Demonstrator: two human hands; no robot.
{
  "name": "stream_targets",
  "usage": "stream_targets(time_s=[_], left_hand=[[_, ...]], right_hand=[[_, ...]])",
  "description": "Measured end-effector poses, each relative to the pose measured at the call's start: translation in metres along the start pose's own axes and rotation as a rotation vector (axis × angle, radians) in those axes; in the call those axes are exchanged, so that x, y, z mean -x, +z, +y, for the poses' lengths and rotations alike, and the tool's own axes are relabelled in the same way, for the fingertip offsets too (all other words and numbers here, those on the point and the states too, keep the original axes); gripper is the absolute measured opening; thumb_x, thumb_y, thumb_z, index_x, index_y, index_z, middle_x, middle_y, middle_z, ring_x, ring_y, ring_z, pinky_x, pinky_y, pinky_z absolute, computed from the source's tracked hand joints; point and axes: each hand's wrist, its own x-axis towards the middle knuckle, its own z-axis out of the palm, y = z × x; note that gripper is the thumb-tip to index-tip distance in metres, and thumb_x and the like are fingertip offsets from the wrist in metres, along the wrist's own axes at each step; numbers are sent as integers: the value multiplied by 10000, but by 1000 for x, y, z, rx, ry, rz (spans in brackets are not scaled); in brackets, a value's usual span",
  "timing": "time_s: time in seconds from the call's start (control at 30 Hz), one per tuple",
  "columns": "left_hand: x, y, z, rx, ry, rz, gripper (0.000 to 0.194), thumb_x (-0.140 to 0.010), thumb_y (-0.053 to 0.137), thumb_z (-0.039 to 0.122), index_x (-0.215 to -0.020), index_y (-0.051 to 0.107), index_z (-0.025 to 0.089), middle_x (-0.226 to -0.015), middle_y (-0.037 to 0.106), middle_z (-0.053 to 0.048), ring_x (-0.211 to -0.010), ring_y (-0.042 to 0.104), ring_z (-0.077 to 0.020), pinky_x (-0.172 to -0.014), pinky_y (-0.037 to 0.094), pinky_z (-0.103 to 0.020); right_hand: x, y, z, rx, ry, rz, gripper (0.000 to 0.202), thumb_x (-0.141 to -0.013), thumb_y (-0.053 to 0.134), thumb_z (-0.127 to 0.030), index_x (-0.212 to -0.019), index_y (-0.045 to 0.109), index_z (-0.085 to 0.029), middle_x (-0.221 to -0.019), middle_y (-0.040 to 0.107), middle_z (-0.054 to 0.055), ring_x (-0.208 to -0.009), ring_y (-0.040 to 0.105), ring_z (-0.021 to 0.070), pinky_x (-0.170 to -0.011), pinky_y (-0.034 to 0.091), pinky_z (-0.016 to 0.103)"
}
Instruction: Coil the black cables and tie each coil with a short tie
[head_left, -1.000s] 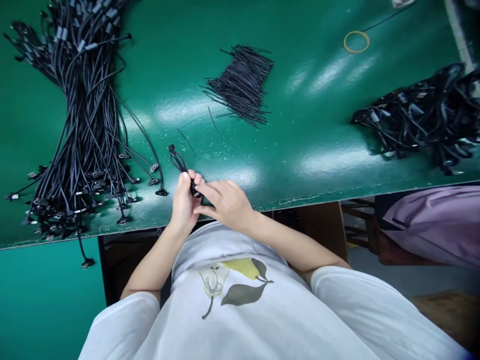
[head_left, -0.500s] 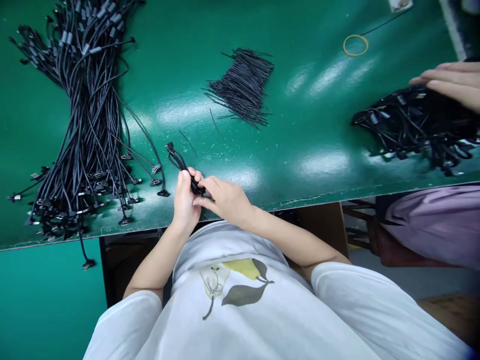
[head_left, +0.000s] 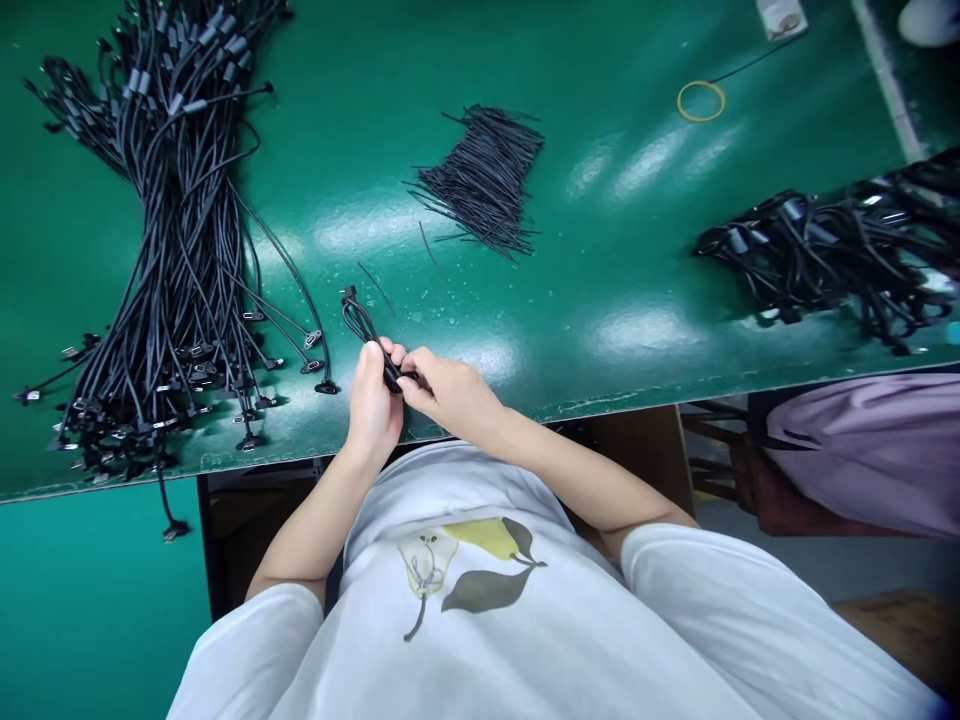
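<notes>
My left hand [head_left: 376, 400] is closed around a folded black cable [head_left: 358, 320] near the table's front edge. The cable's loop and a small angled plug stick out past the thumb, pointing away from me. My right hand [head_left: 454, 392] meets it from the right, thumb and forefinger pinched on a thin black strand [head_left: 410, 376] at the bundle's near end. Whether that strand is a tie or part of the cable, I cannot tell. Two loose black ties [head_left: 375, 287] lie just beyond my hands, and a pile of such ties [head_left: 484, 180] is farther back.
A large heap of black cables [head_left: 172, 230] covers the left of the green table [head_left: 600, 60], one end hanging over the edge. Bundled cables [head_left: 825, 250] lie at right. A yellow ring [head_left: 701, 101] is at the back. Another person's mauve clothing [head_left: 862, 450] shows at right.
The other person's hand has left the bundles on the right. My right fingertips have closed into a tighter pinch beside the cable, which stays in my left hand.
</notes>
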Motion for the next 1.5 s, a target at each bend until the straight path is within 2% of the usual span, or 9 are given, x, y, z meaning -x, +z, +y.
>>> stream_targets(time_s=[0.23, 0.37, 0.5, 0.6, 0.8, 1.07, 1.23, 1.37, 1.5], left_hand=[[6, -1, 6, -33, -28, -28, 280, -910, 608, 415, -797, 555, 165, -702, 474, 19, -620, 469, -90, -587, 414, -187], [4, -4, 7, -115, -30, -64, 352, -837, 686, 473, -763, 521, 171, -616, 380, 54, -544, 395, -83, -503, 359, -189], [5, -15, 7, -366, -21, -261, 416, -839, 640, 559, -742, 492, 183, -603, 391, 56, -550, 411, -99, -541, 408, -229], [9, -26, 7, -657, -88, -451, 415, -910, 512, 575, -761, 486, 189, -596, 403, 54, -533, 402, -109, -537, 402, -255], [16, -35, 6, -960, -179, -600, 367, -963, 421, 505, -815, 510, 181, -639, 415, 39, -582, 381, -127, -578, 387, -275], [8, -24, 14, -853, -327, -677, 405, -926, 483, 498, -688, 498, 171, -665, 467, 6, -649, 436, -143, -645, 365, -287], [11, -35, 7, -1018, -273, -586, 430, -916, 486, 555, -776, 576, 159, -601, 454, 29, -573, 404, -126, -595, 306, -278], [5, -41, 7, -674, -215, -362, 411, -851, 611, 560, -800, 597, 153, -571, 419, 44, -552, 368, -103, -561, 278, -252], [-2, -34, 7, -336, -246, -224, 377, -768, 749, 485, -782, 589, 144, -571, 381, 58, -518, 347, -72, -514, 286, -214]], right_hand=[[6, -6, -10, 293, -54, -179, 291, -1001, 418, -267, -1256, 485, -145, -1048, 691, 105, -846, 663, 179, -655, 417, 265], [7, -27, -8, 533, -263, -157, 254, -1014, 370, -249, -1078, 604, -173, -873, 686, 56, -743, 625, 168, -643, 394, 287], [-2, -53, -1, 641, -583, 103, 297, -1009, 355, -220, -1206, 563, -143, -1165, 645, 104, -1086, 572, 209, -930, 403, 395], [-8, -58, 8, 718, -768, -16, 317, -991, 331, -148, -1232, 531, -98, -1192, 617, 127, -1153, 524, 227, -1030, 352, 490], [3, -54, 19, 725, -520, -401, 250, -1010, 329, -216, -978, 560, -127, -892, 594, 86, -778, 535, 190, -557, 362, 297], [3, -54, 29, 680, -719, -319, 309, -1007, 311, -160, -897, 599, -139, -777, 593, 55, -718, 517, 168, -591, 294, 304], [-5, -69, 36, 422, -549, -451, 299, -977, 495, -387, -913, 650, -140, -815, 645, 44, -757, 571, 158, -659, 383, 285], [-43, -117, 72, 258, -290, -82, 319, -1008, 410, -369, -1102, 652, -185, -1055, 671, 66, -967, 595, 176, -790, 437, 294], [-88, -150, 133, 537, 14, 322, 324, -985, 372, -211, -1145, 648, -156, -1212, 622, 126, -1044, 556, 241, -877, 420, 372]])
